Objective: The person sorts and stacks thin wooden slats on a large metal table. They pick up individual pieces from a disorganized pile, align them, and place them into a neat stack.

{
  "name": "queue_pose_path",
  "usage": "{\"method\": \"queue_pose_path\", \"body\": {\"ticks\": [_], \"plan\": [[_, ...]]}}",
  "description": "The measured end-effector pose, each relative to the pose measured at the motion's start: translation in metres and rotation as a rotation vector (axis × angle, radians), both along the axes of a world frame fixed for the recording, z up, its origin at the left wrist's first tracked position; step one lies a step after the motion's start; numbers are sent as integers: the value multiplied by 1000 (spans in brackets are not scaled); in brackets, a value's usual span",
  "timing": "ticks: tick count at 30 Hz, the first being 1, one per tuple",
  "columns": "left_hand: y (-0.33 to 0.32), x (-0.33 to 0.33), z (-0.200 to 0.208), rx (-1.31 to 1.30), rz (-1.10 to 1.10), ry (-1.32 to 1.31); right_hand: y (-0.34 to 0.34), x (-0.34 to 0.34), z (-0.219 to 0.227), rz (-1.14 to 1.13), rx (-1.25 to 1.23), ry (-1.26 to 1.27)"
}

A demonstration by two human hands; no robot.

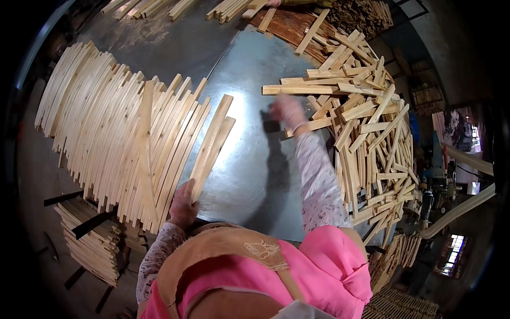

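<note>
My left hand (183, 204) is closed around the near ends of two wooden strips (212, 146), which point away from me over the metal table. Just left of it, many pale strips (101, 133) lie side by side in a long row, with one strip (146, 143) lying slantwise on top. My right hand (289, 111) is over the table beside a jumbled heap of loose wooden strips (366, 111). Motion blurs its fingers, so their grip is unclear. Closest to it are the heap's left ends, including a strip (297, 90) jutting out over the table.
The grey metal table (255, 58) has a seam and a bright glare patch. More strips (228, 9) lie at the far edge, near another person's sleeve (303, 2). Below the table at left is a stack of strips (90, 239) on dark bars. Machinery (430, 196) stands at right.
</note>
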State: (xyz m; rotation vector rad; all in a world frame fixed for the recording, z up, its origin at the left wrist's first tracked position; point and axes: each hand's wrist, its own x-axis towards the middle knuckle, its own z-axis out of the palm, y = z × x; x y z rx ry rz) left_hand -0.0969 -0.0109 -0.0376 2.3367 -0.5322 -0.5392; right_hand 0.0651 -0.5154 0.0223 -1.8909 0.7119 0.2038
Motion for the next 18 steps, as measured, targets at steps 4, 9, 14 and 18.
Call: {"method": "queue_pose_path", "body": {"ticks": [4, 9, 14, 18], "plan": [[-9, 15, -4, -180, 78, 122, 164, -100, -23, 328, 391, 197], [-46, 47, 36, -359, -102, 173, 283, -145, -92, 197, 23, -182], [-29, 36, 30, 143, 15, -70, 316, -126, -63, 27, 208, -3], [38, 38, 13, 34, 338, -233, 346, -115, -39, 330, -222, 279]]}}
